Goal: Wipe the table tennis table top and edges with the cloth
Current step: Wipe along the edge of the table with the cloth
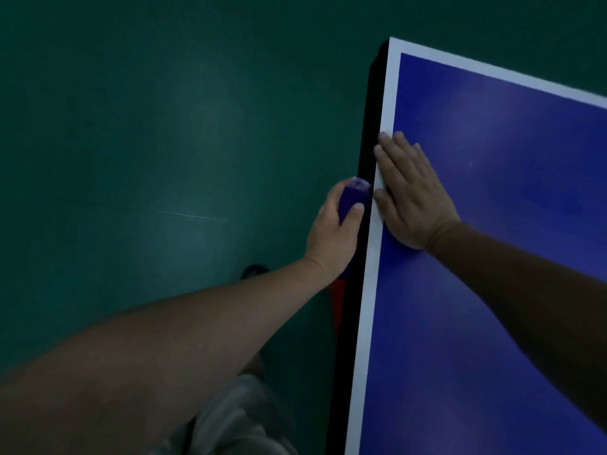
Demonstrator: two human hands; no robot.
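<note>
Cloth (351, 195) within left-hand fingers (356, 208)

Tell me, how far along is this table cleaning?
Nothing shows as finished; the blue top gives no wiped marks. In hand: the left hand presses a purple cloth against the black side edge, the right hand resting flat. The far corner remains.

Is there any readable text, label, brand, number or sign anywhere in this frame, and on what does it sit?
None can be read.
Table top: plain blue with a white border line, no print visible.
Black side edge: no marking visible.
Purple cloth, gripped by the left hand against that edge: a pale patch at its tip, too blurred to tell whether it is print.
Green floor: no signs.
</note>
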